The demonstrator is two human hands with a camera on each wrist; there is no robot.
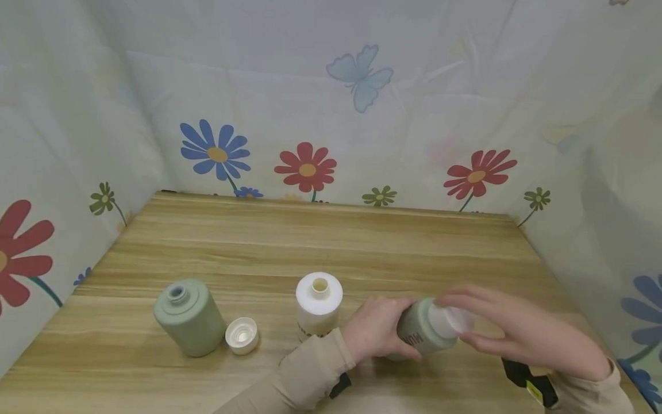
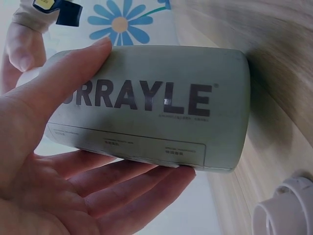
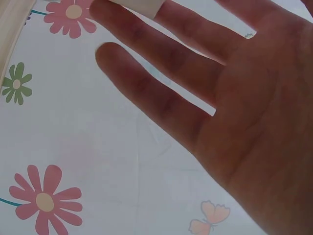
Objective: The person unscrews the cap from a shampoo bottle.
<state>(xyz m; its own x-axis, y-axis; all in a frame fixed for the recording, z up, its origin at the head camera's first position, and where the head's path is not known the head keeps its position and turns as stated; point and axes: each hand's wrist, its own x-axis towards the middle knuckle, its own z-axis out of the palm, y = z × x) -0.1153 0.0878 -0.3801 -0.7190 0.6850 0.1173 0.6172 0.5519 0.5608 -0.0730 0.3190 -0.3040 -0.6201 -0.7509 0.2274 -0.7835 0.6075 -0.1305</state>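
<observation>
My left hand [image 1: 373, 329] grips a sage-green bottle [image 1: 423, 329] with dark printed lettering, thumb on one side and fingers on the other. The bottle leans to the right above the wooden table. At its top sits a white cap [image 1: 449, 321], pinched between the thumb and fingertips of my right hand [image 1: 522, 330]. In the left wrist view the bottle's label [image 2: 146, 95] shows large capitals, partly covered by the thumb. Only an edge of the cap [image 3: 144, 6] appears in the right wrist view, at the fingertips.
Another green bottle [image 1: 188, 319], without a cap, stands at the left of the table [image 1: 336, 236]. Beside it lies an upturned white cap [image 1: 241, 335]. A white open-necked bottle [image 1: 319, 299] stands behind my left forearm. A pale stepped round piece [image 2: 286, 208] shows low in the left wrist view.
</observation>
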